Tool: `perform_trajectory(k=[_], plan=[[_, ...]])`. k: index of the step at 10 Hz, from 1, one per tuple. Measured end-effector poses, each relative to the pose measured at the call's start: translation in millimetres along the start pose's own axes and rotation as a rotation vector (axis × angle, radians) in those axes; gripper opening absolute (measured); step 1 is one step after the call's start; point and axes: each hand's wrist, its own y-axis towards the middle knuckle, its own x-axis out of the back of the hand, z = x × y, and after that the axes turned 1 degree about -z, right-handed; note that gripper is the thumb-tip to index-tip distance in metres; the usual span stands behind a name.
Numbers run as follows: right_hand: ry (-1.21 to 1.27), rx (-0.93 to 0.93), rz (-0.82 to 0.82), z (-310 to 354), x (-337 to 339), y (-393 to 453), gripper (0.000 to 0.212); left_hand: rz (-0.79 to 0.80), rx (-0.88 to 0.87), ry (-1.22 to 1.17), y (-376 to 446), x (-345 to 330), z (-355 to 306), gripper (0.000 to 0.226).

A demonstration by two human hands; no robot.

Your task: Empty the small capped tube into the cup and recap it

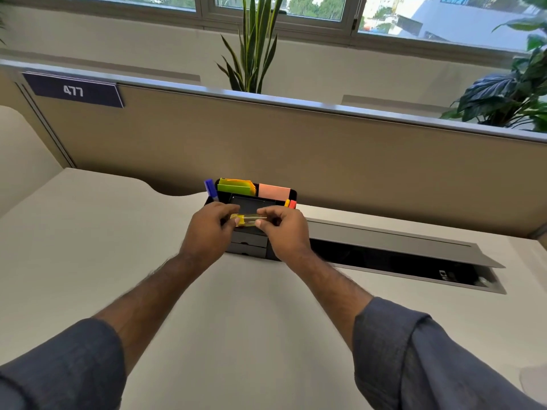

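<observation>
1. The tube [248, 219] is small and clear, with a yellow cap [239, 220] on its left end. It lies about horizontal in the air, held between both hands, above the near part of a black desk organizer [251, 247].
2. The left hand [207, 232] grips the capped end: its thumb and fingers are closed around the yellow cap.
3. The right hand [284, 232] pinches the clear body of the tube between thumb and forefinger; the other fingers are curled in.
4. The cap seems to be still on the tube, but the picture is a little blurred there, so I cannot tell if it is loosened.
5. The organizer stands on the pale desk [88, 261], at its far edge, against a beige partition [325, 158].
6. In the organizer there are a blue marker [210, 189] at the left, green and orange sticky notes [236, 186] in the far part, and a pink pad [273, 191] to the right.
7. To the right of the organizer an open cable tray [399, 267] is set in the desk.
</observation>
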Motion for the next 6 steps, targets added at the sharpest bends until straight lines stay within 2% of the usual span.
perform_trajectory(k=[1,3,5,6], plan=[[-0.192,0.046,0.003,-5,1,0,0.032,0.028,-0.045,0.089,1,-4,0,0.030],[-0.390,0.117,0.055,-1,3,-4,0.031,0.062,-0.019,0.126,-2,-2,-6,0.037],[-0.470,0.167,0.114,0,11,-12,0.054,0.153,-0.011,0.131,-5,2,-10,0.047],[-0.445,0.200,0.072,6,19,-19,0.056,0.156,0.011,0.141,-8,5,-16,0.052]])
